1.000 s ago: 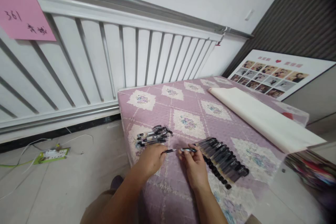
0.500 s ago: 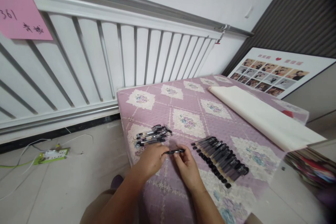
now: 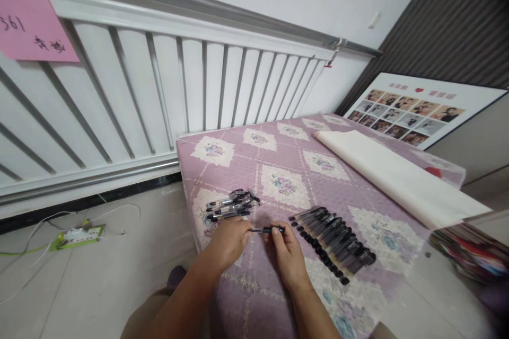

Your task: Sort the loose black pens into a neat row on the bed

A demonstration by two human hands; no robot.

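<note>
My left hand (image 3: 229,242) pinches one end of a slim dark pen (image 3: 261,230) just above the bedspread (image 3: 286,183). The pen's other end is gripped by the thumb and fingers of my right hand (image 3: 288,254), so it spans the gap between both hands. Beyond my left hand lies a loose bunch of clear-barrelled pens (image 3: 233,205) with dark tips and clips. To the right of my right hand, several pens (image 3: 334,238) with black caps lie side by side in a slanting row. The fingertips partly cover the held pen's ends.
A rolled cream sheet (image 3: 393,175) lies across the far right of the bed. Behind stands a white radiator (image 3: 214,82) with a pink note (image 3: 35,26). A green-and-white power strip (image 3: 79,235) with cables is on the floor. A photo board (image 3: 417,108) leans at the back right.
My right hand has shifted slightly to the right, its thumb now lying over the pen's end. More of the pen shows between my hands. The other pens stay where they were.
</note>
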